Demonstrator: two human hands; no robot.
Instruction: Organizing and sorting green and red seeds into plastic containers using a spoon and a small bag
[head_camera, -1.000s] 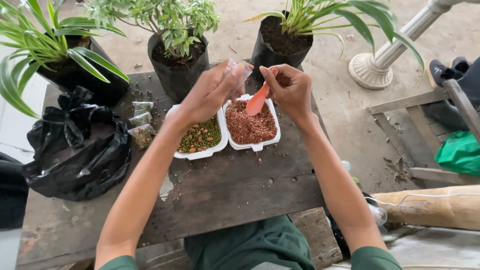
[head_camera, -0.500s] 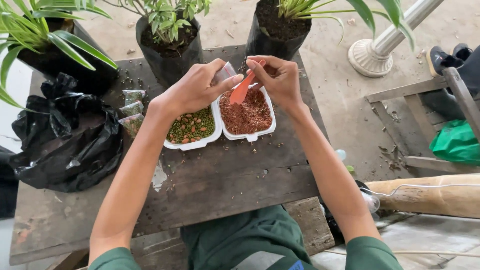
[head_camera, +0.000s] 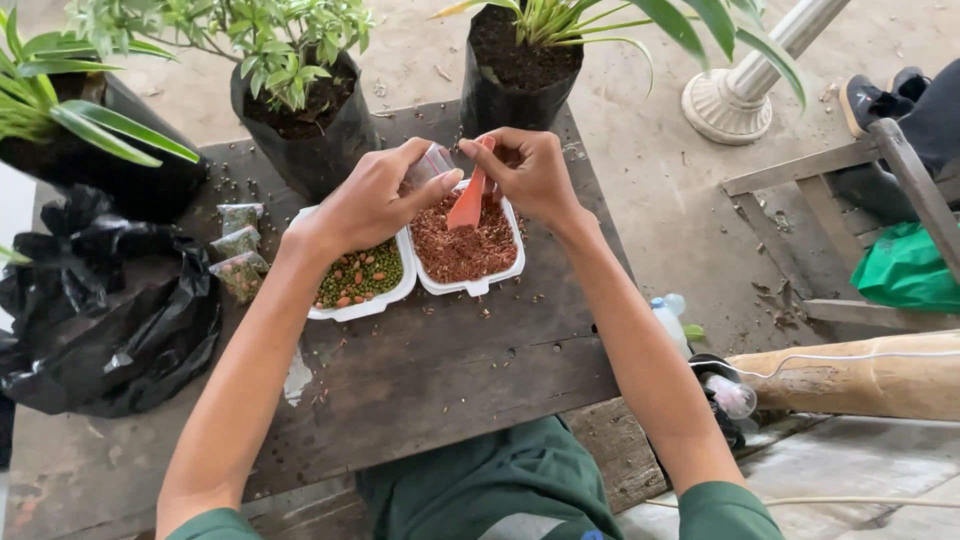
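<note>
Both forearms extended fwd, left hand (head_camera: 375, 200) pinching, right hand (head_camera: 530, 175) pinching

Left hand (head_camera: 375, 200) pinching small clear bag (head_camera: 430, 163), right hand (head_camera: 530, 175) holding orange scoop (head_camera: 468, 205) (over red granules (head_camera: 465, 250))

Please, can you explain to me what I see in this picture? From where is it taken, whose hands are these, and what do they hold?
The camera sits on a person's head and looks down at their own bare hands over a dark wooden table. The left hand holds a small clear plastic bag. The right hand holds a small orange plastic spoon above a white foam tray of reddish-brown grains. Beside it is a white foam tray of green and orange pellets. Filled small bags, a crumpled black plastic bag and potted plants in black bags surround them.
</note>
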